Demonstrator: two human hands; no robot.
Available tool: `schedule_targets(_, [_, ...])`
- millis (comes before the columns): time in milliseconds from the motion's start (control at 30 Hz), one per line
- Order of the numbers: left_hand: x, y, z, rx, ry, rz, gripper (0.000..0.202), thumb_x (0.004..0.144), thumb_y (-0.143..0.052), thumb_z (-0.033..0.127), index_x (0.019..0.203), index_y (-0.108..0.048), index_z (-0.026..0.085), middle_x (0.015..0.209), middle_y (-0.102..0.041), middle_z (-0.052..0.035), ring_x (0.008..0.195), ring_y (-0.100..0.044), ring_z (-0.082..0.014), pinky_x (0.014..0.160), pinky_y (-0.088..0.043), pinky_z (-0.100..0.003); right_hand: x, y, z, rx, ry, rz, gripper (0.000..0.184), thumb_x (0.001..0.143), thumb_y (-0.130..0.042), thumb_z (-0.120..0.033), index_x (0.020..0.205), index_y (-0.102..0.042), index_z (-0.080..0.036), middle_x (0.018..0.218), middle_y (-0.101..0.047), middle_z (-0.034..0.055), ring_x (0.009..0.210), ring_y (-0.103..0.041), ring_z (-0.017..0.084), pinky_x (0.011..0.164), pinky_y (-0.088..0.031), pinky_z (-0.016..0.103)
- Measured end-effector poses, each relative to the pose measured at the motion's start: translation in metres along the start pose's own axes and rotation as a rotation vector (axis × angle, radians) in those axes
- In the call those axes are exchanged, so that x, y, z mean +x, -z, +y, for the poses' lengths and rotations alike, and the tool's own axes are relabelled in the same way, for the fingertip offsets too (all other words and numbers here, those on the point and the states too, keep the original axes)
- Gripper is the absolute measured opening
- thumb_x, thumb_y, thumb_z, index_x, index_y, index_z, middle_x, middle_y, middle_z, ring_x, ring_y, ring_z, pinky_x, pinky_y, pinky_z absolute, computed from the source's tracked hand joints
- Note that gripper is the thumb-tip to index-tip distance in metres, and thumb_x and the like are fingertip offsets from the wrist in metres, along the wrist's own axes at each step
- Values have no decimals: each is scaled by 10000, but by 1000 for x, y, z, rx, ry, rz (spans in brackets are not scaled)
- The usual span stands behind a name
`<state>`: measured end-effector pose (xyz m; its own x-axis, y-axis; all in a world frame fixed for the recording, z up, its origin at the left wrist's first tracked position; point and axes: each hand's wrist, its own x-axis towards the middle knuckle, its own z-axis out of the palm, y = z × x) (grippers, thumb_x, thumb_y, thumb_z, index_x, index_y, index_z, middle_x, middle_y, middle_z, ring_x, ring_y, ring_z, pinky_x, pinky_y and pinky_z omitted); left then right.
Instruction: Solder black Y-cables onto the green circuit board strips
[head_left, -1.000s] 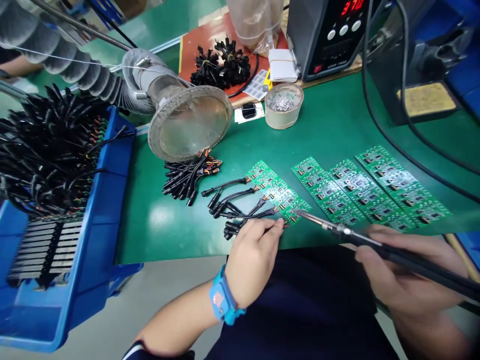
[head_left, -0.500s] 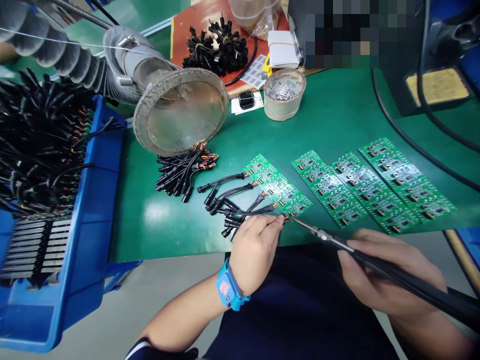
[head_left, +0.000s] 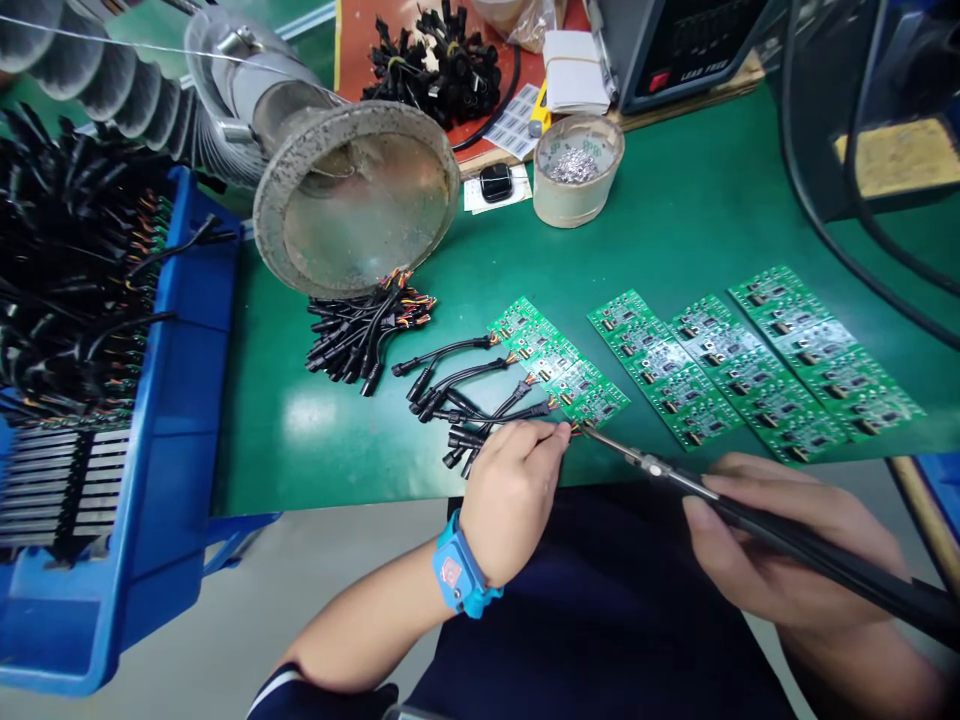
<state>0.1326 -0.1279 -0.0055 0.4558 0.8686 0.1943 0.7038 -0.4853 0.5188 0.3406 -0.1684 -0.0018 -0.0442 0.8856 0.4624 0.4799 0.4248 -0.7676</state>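
Observation:
My left hand (head_left: 517, 495), wearing a blue wrist strap (head_left: 459, 568), is closed in a pinch on a cable whose coloured wire ends reach the near corner of a green circuit board panel (head_left: 559, 365). Several black cables (head_left: 480, 405) fan out to the left from that panel's edge. In my right hand (head_left: 795, 540) is a soldering iron (head_left: 675, 478), held like a pen. Its tip meets the wire ends at the board's lower corner. My left hand's fingers hide most of the pinched cable.
Three more board panels (head_left: 664, 370) lie to the right. A pile of black cables (head_left: 367, 330) sits below a fume extractor hood (head_left: 356, 200). Behind are a tub of solder bits (head_left: 577, 185) and a soldering station (head_left: 686, 50). A blue bin (head_left: 187, 370) full of cables stands left.
The camera view has shifted slightly, bringing more of the soldering station into sight. Both hands keep nearly the same pose, with the iron's tip still at the panel's near corner.

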Motion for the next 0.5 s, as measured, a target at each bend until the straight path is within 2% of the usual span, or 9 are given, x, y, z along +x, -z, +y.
schedule_targets(133, [0,1,0,2,-1,-15,180,887,-501,138,1026,-616,143,946,-657,-78,880,-596,-181,791,-527,-347,9,1,-4,1,42,39,305,630,-650,-46,890,-568,-185,558,-552,-28,456,-527,125,379,-428,253])
schedule_targets(267, [0,1,0,-2,-2,-25,187,889,-497,138,1038,-610,148,958,-653,-74,894,-593,-182,799,-524,-346,17,1,-9,-74,20,96,202,679,-637,-89,822,-558,-208,573,-571,-22,475,-551,120,394,-450,235])
schedule_targets(400, [-1,1,-1,-7,-1,-37,200,890,-495,132,1060,-600,149,978,-650,-74,913,-591,-184,812,-522,-350,12,-3,-6,-103,-4,110,275,654,-674,-114,898,-583,-205,647,-614,1,548,-598,146,436,-497,249])
schedule_targets(500, [-2,2,-2,-24,-8,-47,212,895,-485,130,1077,-590,158,1004,-649,-70,931,-586,-182,824,-520,-353,7,-4,-1,-55,-33,85,345,634,-676,-99,946,-589,-217,645,-609,-7,518,-581,143,433,-498,261])
